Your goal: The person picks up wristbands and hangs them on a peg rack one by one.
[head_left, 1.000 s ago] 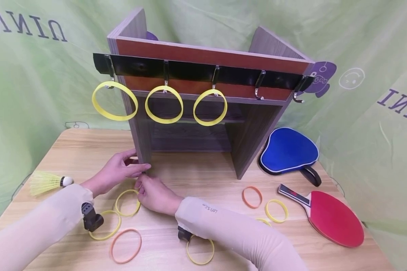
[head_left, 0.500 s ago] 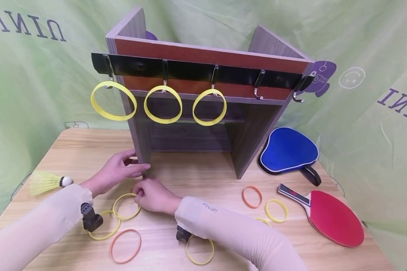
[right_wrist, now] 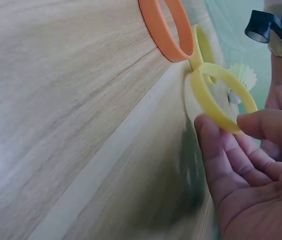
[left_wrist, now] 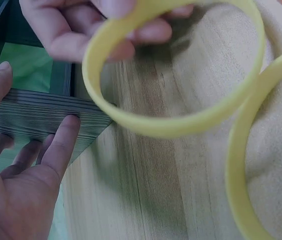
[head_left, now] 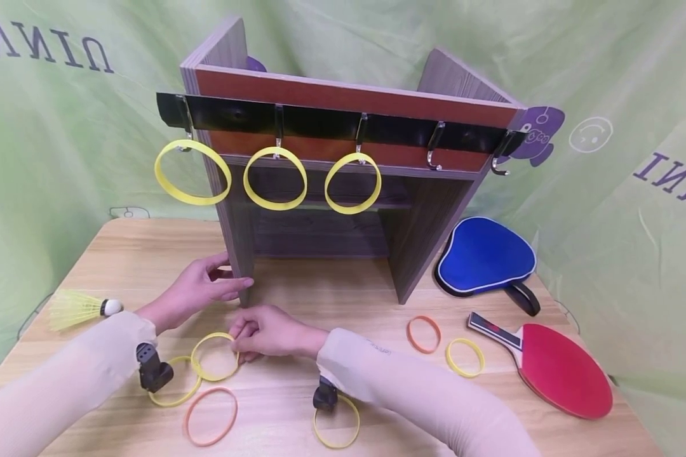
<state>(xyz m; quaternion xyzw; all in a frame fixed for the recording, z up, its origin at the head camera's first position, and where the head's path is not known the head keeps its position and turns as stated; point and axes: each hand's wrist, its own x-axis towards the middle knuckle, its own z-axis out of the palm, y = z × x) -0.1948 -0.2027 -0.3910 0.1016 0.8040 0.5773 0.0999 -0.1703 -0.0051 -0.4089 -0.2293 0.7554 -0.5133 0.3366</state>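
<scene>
My right hand [head_left: 271, 331] pinches a yellow rubber wristband [right_wrist: 211, 106] between thumb and fingertips. In the left wrist view this band tilts above the table and partly overlaps a second yellow wristband [left_wrist: 238, 175]. At the foot of the grey wooden shelf [head_left: 241, 260], my left hand [head_left: 197, 289] holds the left side panel, with the thumb across its front edge and the fingers on the outer side, partly hidden. Three yellow wristbands [head_left: 276, 206] hang from the left hooks of the black hook strip [head_left: 320, 117]; the two right hooks [head_left: 434, 155] carry none.
An orange wristband [head_left: 210, 441] lies at the front, with a yellow one [head_left: 343, 445] to its right. Another orange band [head_left: 425, 349] and yellow band [head_left: 465, 373] lie near the red table tennis bat [head_left: 566, 371]. A blue bat case [head_left: 486, 254] and a shuttlecock [head_left: 82, 309] flank the shelf.
My right hand has drawn back from the shelf foot, toward me and slightly right, and turned with the yellow wristband, which now stands more tilted. My left hand keeps its place on the panel.
</scene>
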